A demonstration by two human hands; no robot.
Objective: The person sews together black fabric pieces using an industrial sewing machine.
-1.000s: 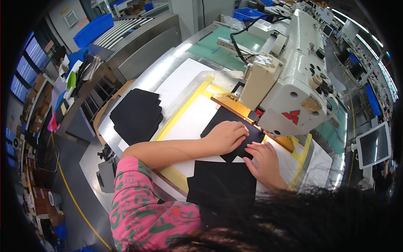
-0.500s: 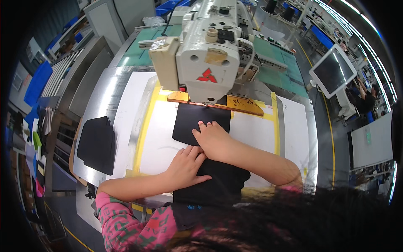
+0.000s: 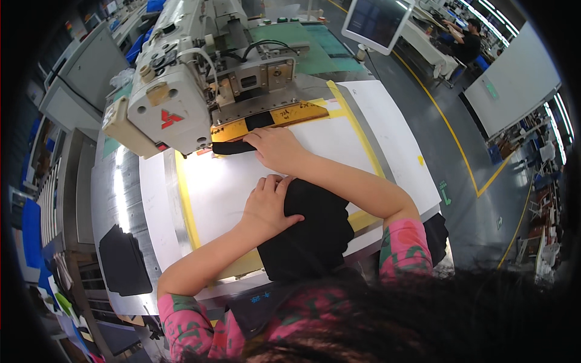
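My right hand (image 3: 278,149) reaches forward to the sewing machine's (image 3: 175,91) clamp, its fingers closed on the right end of a black fabric piece (image 3: 229,148). That piece shows as a narrow strip along the front of the copper-edged yellow clamp plate (image 3: 296,114), beside the needle area. Closer to me, a stack of black fabric pieces (image 3: 315,227) lies over the front of the white work plate (image 3: 284,136). My left hand (image 3: 264,207) rests flat at the stack's left edge, thumb spread over the cloth, fingers extended. The right fingertips are partly hidden against the cloth.
Another pile of black pieces (image 3: 125,260) lies on the metal table at the left. Dark cloth (image 3: 436,236) sits by my right elbow. Yellow tape (image 3: 357,130) borders the work plate. A monitor (image 3: 376,24) stands beyond; a seated person (image 3: 466,42) is at the far right.
My view has turned right. My right hand has moved forward to the clamp, and the black piece that lay spread before it now shows as a narrow strip. My left hand stays by the stack.
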